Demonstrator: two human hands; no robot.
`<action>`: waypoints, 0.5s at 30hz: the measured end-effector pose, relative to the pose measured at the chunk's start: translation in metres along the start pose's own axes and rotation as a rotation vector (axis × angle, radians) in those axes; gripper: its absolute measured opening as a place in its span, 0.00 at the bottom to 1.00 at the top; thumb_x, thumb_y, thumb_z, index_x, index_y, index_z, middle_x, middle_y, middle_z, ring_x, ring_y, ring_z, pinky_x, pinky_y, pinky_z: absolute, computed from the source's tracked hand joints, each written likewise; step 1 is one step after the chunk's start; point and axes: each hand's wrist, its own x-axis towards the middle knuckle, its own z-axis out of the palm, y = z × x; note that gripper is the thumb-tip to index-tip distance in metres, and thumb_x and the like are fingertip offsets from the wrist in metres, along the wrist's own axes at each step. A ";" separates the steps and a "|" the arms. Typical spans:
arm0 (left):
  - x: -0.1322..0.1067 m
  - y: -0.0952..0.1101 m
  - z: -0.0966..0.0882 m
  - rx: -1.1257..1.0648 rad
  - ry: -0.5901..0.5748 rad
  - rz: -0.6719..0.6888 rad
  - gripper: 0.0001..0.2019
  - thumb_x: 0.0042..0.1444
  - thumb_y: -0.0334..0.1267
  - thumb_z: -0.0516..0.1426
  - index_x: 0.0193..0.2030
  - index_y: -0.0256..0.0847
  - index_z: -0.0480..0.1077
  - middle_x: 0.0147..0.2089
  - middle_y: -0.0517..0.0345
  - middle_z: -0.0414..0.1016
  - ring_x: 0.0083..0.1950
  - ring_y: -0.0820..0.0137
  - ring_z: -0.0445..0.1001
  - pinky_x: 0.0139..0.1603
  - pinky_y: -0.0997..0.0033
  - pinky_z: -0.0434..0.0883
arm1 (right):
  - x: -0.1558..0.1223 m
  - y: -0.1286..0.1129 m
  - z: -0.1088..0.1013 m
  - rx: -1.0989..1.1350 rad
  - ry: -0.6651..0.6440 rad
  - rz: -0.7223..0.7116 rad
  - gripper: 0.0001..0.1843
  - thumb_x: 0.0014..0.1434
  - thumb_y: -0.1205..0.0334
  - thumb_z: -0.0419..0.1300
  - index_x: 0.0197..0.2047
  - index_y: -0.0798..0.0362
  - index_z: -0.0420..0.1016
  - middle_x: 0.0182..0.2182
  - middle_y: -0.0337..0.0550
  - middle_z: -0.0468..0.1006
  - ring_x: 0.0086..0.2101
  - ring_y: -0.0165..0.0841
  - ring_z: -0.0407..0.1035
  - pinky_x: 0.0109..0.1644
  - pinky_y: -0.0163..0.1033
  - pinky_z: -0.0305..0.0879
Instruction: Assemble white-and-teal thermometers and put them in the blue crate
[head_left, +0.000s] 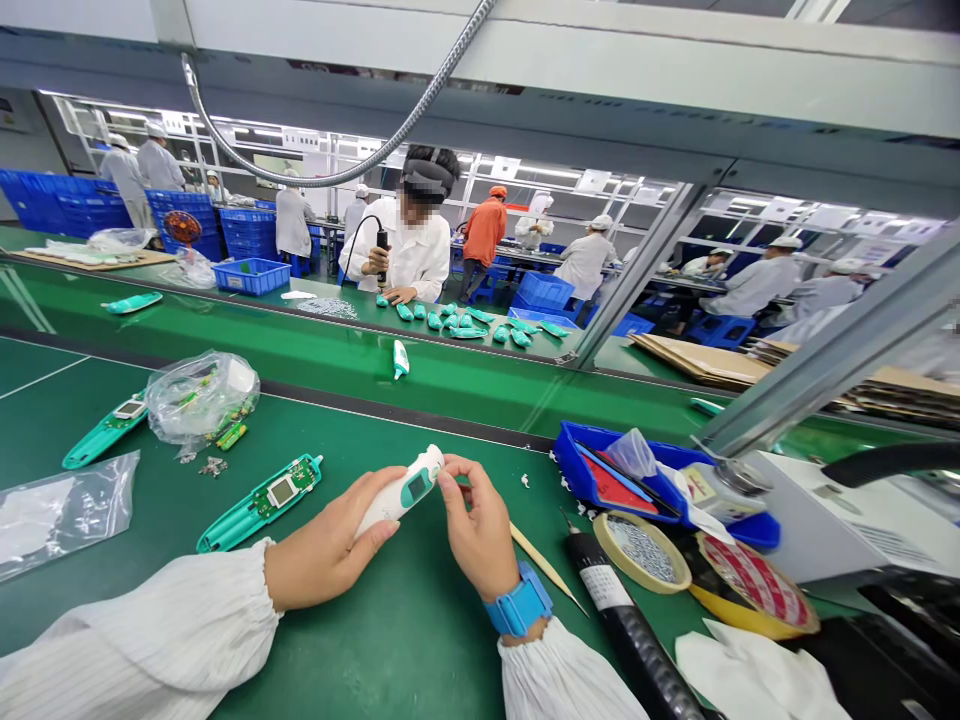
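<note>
A white-and-green handheld thermometer [409, 490] with a small dark display is tilted up to the right above the green bench. My left hand [337, 535] is closed around its white body. Thumb and fingers of my right hand [476, 520] pinch at its head end; whether a small part sits between them is hidden. Left of my hands lies an open green thermometer half [262, 505] with a circuit board and screen exposed. Another such half [109, 425] rests farther left, beside a clear bag of circuit boards [202, 400].
To my right are an electric screwdriver [622, 620], a pointed wooden stick [551, 570], a tape ring holding small screws [641, 548] and a blue tray [592, 485]. One thermometer [401, 360] lies on the green conveyor belt [480, 385]. Across it, a co-worker [409, 245] holds a screwdriver.
</note>
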 end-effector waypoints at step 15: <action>-0.002 0.006 0.005 -0.134 -0.050 -0.279 0.28 0.54 0.50 0.47 0.60 0.43 0.47 0.38 0.56 0.67 0.31 0.72 0.65 0.35 0.73 0.65 | -0.083 -0.061 -0.082 -0.130 0.283 0.150 0.09 0.54 0.55 0.54 0.30 0.51 0.66 0.37 0.45 0.70 0.41 0.36 0.65 0.43 0.38 0.64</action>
